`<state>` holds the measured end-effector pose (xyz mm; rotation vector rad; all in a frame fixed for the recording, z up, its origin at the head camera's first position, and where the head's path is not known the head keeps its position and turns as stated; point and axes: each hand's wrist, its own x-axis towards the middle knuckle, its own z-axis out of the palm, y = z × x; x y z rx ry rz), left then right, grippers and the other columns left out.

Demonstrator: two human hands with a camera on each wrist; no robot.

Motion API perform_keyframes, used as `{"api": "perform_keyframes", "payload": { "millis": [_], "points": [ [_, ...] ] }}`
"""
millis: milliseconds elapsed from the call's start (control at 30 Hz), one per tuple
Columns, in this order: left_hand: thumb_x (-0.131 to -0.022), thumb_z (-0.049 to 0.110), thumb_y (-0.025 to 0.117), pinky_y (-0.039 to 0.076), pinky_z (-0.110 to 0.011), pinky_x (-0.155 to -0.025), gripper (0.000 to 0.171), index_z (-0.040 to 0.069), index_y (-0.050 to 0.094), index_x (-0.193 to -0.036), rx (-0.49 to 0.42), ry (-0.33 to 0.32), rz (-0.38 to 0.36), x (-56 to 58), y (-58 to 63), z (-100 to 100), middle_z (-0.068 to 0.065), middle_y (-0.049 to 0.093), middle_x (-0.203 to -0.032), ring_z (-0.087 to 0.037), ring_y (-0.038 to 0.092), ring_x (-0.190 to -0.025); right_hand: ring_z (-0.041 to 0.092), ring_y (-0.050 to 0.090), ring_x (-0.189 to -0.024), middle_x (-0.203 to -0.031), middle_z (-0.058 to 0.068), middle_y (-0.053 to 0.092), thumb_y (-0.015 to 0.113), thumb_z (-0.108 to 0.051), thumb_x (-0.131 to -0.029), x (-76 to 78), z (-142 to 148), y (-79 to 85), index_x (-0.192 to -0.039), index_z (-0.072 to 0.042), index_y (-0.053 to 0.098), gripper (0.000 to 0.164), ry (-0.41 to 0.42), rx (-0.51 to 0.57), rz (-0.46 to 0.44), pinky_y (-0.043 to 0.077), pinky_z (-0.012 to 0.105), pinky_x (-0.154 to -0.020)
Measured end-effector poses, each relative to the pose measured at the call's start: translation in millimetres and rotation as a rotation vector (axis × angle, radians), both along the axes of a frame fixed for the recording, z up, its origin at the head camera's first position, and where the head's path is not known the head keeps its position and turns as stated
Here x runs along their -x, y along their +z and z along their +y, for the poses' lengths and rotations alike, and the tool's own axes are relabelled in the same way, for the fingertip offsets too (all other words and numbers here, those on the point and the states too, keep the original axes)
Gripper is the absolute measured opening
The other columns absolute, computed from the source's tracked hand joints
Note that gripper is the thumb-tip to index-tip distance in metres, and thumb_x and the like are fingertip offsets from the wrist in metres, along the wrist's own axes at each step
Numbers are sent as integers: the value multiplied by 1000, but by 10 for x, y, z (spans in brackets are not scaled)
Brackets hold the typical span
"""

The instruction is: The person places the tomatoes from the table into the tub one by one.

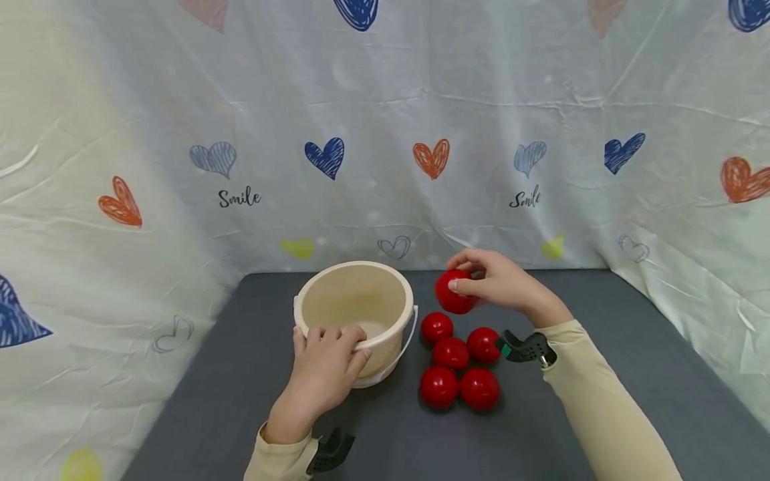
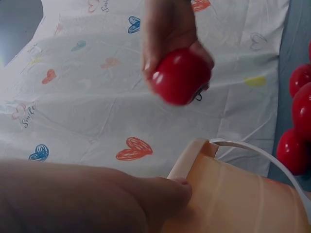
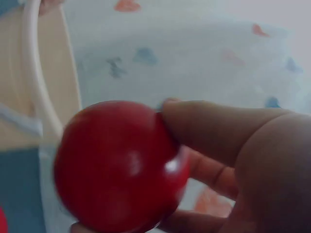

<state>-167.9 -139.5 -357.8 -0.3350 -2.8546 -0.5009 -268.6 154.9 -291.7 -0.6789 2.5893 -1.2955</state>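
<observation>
A cream bucket [image 1: 385, 357] stands upright on the dark table, its opening facing up. My left hand [image 1: 327, 367] grips the near rim, the fingers hooked over the inside. In the left wrist view the left thumb [image 2: 167, 194] lies against the bucket's outer wall. To the right of the bucket, my right hand [image 1: 502, 284] holds a glossy red ball [image 1: 452, 292] above the table between thumb and fingers. The same red ball [image 3: 119, 165] fills much of the right wrist view. Nearer to me, several more red balls [image 1: 451, 353] lie in a cluster below the right hand.
A white bucket handle [image 1: 409, 341] hangs down at the bucket's right side. The dark tabletop [image 1: 385, 441] runs back to a white curtain [image 1: 373, 73] printed with hearts, which also hangs along both sides.
</observation>
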Motion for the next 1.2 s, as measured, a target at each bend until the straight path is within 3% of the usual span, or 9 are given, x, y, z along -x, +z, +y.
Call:
{"api": "perform_keyframes", "payload": {
  "millis": [133, 267, 567, 733, 933, 1200],
  "points": [
    [-99, 28, 65, 16, -81, -111, 13, 18, 64, -107, 4, -2, 4, 7, -1, 8, -10, 64, -98, -43, 52, -114, 28, 69, -99, -123, 19, 68, 68, -19, -96, 75, -353, 78, -126, -8, 62, 33, 55, 33, 19, 64, 37, -73],
    [-99, 28, 66, 14, -80, -112, 14, 17, 64, -108, 3, 5, -20, 19, 4, 25, -12, 64, -99, -44, 51, -116, 28, 67, -102, -123, 18, 68, 68, -18, -95, 162, -683, 38, -125, -8, 63, 33, 99, 35, 43, 64, 36, -73],
    [-99, 27, 65, 15, -81, -111, 13, 17, 63, -107, 11, 2, -33, 16, 10, 32, -12, 62, -99, -44, 50, -117, 31, 65, -114, -132, 15, 66, 71, -19, -94, 196, -1191, -123, -126, -13, 64, 33, 76, -40, 25, 63, 36, -82],
    [-98, 26, 66, 15, -81, -111, 13, 17, 64, -108, 20, 6, -37, 1, 16, 29, -12, 62, -100, -43, 49, -118, 29, 66, -114, -129, 13, 69, 70, -17, -93, 176, -1375, -235, -123, -13, 65, 31, 85, -93, 52, 62, 36, -85],
    [-98, 27, 66, 15, -81, -111, 13, 18, 62, -107, 37, 7, -41, -1, 27, 32, -11, 61, -100, -43, 49, -118, 24, 66, -105, -118, 10, 73, 72, -19, -91, 171, -1521, -388, -120, -9, 68, 31, 119, -188, 190, 60, 31, -86],
    [-99, 26, 65, 17, -81, -110, 14, 17, 63, -110, 47, 1, -31, -10, 45, 25, -11, 62, -100, -42, 50, -117, 23, 64, -99, -111, 9, 74, 72, -18, -90, 150, -1564, -425, -118, -7, 70, 30, 117, -239, 267, 57, 28, -82]
  ]
}}
